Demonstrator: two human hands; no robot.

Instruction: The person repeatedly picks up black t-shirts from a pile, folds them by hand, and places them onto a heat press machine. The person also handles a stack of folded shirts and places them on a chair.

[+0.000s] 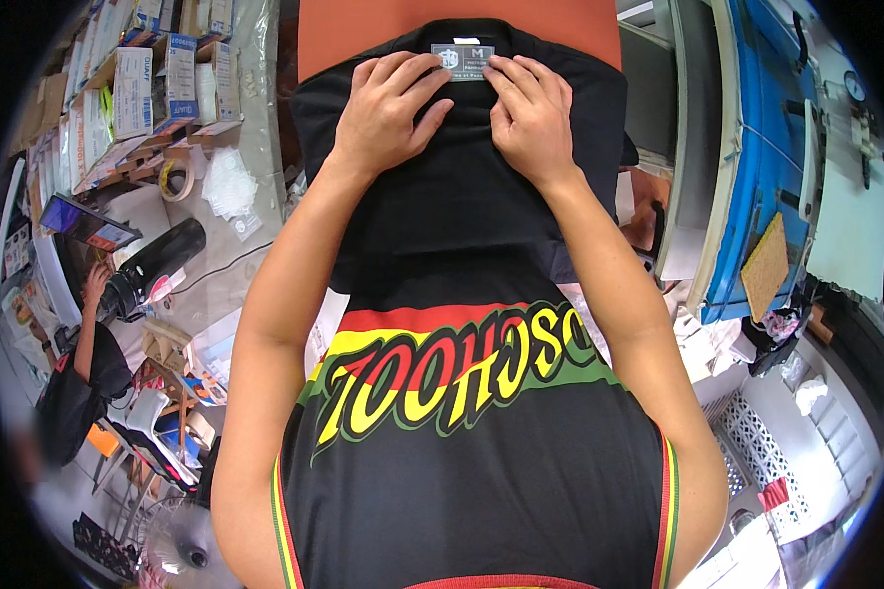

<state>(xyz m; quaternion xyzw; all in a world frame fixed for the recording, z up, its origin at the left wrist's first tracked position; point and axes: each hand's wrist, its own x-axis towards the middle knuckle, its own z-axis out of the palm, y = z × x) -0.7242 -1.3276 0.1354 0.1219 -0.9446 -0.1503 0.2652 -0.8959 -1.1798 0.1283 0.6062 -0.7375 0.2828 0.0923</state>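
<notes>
A black garment (479,206) lies spread over an orange-red pad, its neckline towards the far end. Inside the neck, a small clear film label (462,62) with printing lies on the fabric. A white tag (466,41) shows just above it. The fingertips of my left hand (390,107) hold the label's left edge, with the thumb spread away on the cloth. My right hand (534,110) has its fingertips on the label's right edge, the other fingers curled against the garment. The label looks flat between both hands.
The orange-red pad (457,11) carries the garment. Left, a table (254,184) holds cardboard boxes (132,92), a tape roll (177,180), a pile of clear labels (230,184) and a black bottle (166,250). A person (88,368) works there. A blue machine (762,162) stands right.
</notes>
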